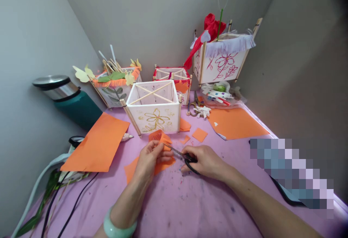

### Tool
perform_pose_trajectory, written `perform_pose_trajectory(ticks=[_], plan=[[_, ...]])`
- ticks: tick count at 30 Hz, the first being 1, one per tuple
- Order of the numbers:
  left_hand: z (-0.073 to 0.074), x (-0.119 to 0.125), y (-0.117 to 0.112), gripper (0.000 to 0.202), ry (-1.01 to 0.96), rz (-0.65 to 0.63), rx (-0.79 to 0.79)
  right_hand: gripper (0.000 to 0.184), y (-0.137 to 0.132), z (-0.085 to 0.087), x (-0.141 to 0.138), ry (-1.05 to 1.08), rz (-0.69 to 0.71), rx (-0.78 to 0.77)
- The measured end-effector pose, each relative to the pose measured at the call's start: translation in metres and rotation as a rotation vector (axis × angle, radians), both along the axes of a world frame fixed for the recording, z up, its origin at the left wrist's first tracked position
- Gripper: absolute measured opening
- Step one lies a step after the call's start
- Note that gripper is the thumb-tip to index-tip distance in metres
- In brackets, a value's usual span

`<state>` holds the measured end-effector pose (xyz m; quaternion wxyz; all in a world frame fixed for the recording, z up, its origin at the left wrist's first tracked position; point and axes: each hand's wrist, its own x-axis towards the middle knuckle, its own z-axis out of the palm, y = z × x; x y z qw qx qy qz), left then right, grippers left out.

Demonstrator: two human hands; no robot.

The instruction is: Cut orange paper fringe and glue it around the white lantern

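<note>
My left hand point(149, 160) is closed on an orange paper strip point(160, 137), whose far end is cut into a fringe and curls up. In my right hand point(205, 162) is a pair of scissors point(187, 157) with black handles; the blades point left and meet the strip by my left fingertips. Under my left hand lies another piece of orange paper point(130, 169), partly hidden. Just beyond stands a white lantern frame point(153, 116) with wooden corner sticks and a yellow flower drawing. A small orange square point(199, 134) rests to its right.
Orange sheets lie at left point(95, 145) and right point(239, 124). Behind are a fringed lantern point(116, 93), a red-edged one point(185, 89) and a raised flower lantern point(225, 62). A teal bottle point(78, 105), cables point(77, 205), spare scissors point(195, 108) and a bag of markers point(220, 95) surround the cloth.
</note>
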<state>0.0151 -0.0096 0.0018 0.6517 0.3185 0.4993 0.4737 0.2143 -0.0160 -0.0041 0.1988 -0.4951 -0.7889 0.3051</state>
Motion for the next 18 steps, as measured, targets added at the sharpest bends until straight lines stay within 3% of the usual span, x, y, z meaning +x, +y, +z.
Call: perform_pose_trajectory(ticks=[18], plan=[[-0.0007, 0.0024, -0.0009, 0.016, 0.011, -0.024, -0.034, 0.031, 0.0013, -0.0024, -0.0006, -0.01, -0.008, 0.003]])
